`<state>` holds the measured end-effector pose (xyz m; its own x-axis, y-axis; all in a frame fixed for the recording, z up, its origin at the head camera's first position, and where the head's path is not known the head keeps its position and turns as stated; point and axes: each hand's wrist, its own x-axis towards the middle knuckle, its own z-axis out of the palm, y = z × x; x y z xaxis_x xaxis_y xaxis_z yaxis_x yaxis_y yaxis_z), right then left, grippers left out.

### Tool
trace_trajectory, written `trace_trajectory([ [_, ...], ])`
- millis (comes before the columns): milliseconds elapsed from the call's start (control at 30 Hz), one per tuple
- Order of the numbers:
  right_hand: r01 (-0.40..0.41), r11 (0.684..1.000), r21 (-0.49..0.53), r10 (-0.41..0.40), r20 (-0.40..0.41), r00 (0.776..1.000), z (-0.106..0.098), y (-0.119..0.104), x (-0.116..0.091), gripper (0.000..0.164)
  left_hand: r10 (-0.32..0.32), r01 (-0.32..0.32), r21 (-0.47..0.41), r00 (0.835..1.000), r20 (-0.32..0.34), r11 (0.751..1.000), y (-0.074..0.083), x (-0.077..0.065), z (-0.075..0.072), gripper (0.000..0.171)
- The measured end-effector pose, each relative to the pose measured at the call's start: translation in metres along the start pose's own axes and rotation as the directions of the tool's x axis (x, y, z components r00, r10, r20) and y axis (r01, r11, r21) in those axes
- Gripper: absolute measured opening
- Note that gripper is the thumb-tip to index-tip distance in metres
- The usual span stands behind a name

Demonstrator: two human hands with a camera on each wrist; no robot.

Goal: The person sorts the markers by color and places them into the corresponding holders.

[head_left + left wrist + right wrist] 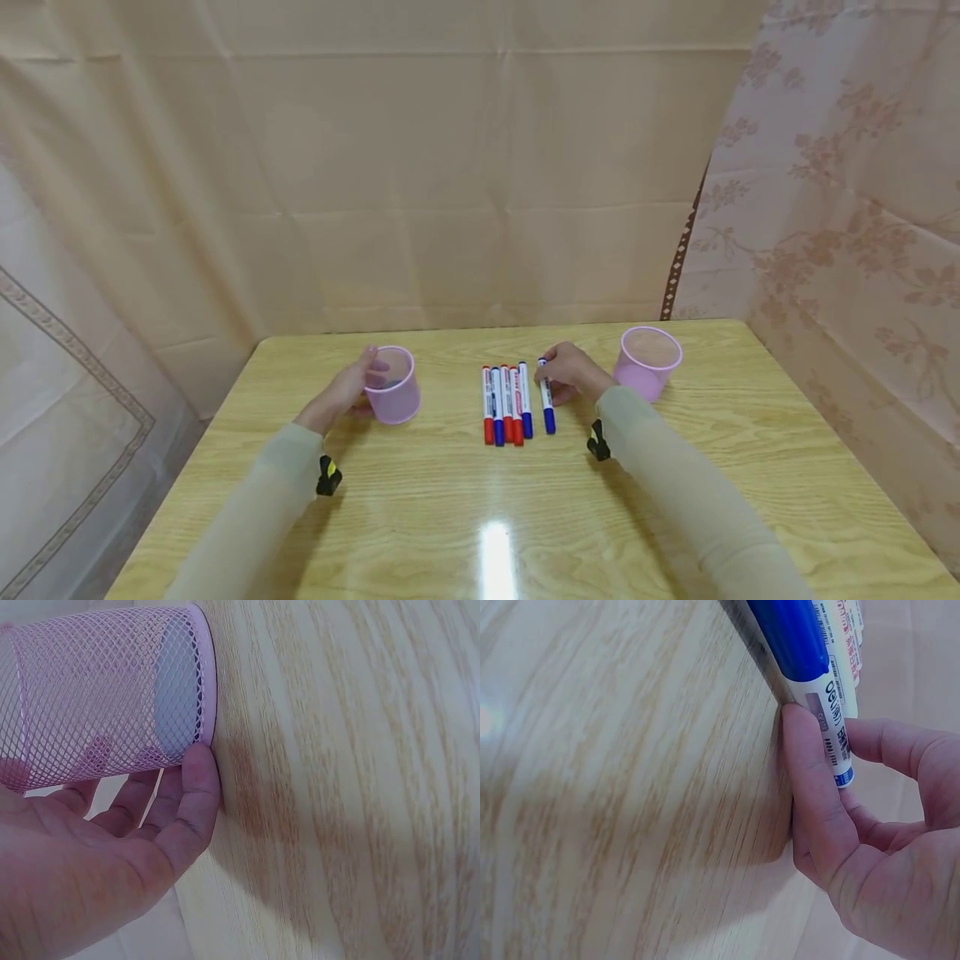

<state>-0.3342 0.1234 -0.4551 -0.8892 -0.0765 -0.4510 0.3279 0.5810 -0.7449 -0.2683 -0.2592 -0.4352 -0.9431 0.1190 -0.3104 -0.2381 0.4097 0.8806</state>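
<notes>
At the table's left, a pink mesh pen cup (396, 405) stands upright, and my left hand (348, 387) grips its outer left side. In the left wrist view the fingers curl along the mesh wall (82, 697), one fingertip low by the base rim. My right hand (576, 372) pinches a blue-capped whiteboard marker (549, 417) near its uncapped end. The right wrist view shows this marker's blue cap (791, 637) pointing away from the fingers (810, 750). Just left of it lies a row of several red and blue markers (517, 408), caps toward me.
A second pink mesh pen cup (641, 382) stands beyond my right wrist at the table's back right. The wooden table (420, 517) backs onto a beige curtain (465, 167). Patterned cloth (862, 208) hangs on the right side.
</notes>
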Motion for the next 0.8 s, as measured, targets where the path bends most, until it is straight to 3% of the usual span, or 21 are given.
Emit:
trace_trajectory([
  [433,0.054,0.993,0.103,-0.061,0.064,0.996,-0.005,-0.005,-0.014,0.052,0.012,-0.013,0.004,1.000,0.007,1.000,0.002,-0.005,0.001,0.081],
  [800,0.072,0.994,0.087,-0.078,0.073,0.994,-0.011,-0.019,-0.018,0.047,-0.008,0.008,-0.006,1.000,-0.010,1.000,-0.001,0.001,0.000,0.085],
])
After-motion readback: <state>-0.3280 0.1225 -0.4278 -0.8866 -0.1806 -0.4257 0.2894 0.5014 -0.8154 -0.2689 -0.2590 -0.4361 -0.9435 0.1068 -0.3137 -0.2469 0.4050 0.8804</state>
